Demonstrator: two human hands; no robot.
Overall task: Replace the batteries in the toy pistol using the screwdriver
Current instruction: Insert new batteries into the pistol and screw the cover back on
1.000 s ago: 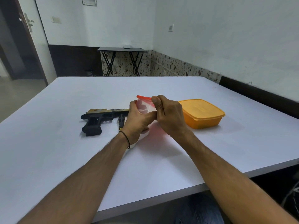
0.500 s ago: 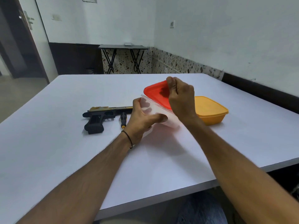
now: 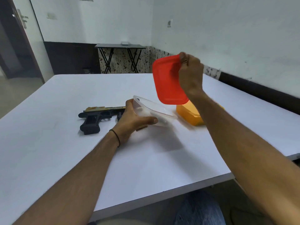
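Note:
A black toy pistol (image 3: 95, 117) with a gold slide lies on its side on the white table (image 3: 65, 159), left of centre. A dark screwdriver handle (image 3: 119, 116) shows just beside it, mostly hidden behind my left hand (image 3: 131, 122). That hand grips a clear plastic container (image 3: 155, 112), tilted and lifted a little off the table. My right hand (image 3: 190, 73) pinches the corner of a red lid (image 3: 167, 82) and holds it up in the air above the container. What lies inside the clear container is blurred.
An orange lidded box (image 3: 190, 116) sits on the table right behind the clear container, partly hidden by my right forearm. A small folding table (image 3: 119, 46) stands by the far wall, and a door (image 3: 19, 38) is at far left.
My right hand has peeled the red lid off the clear container and raised it up and to the right. My left hand keeps holding the container, now tilted open.

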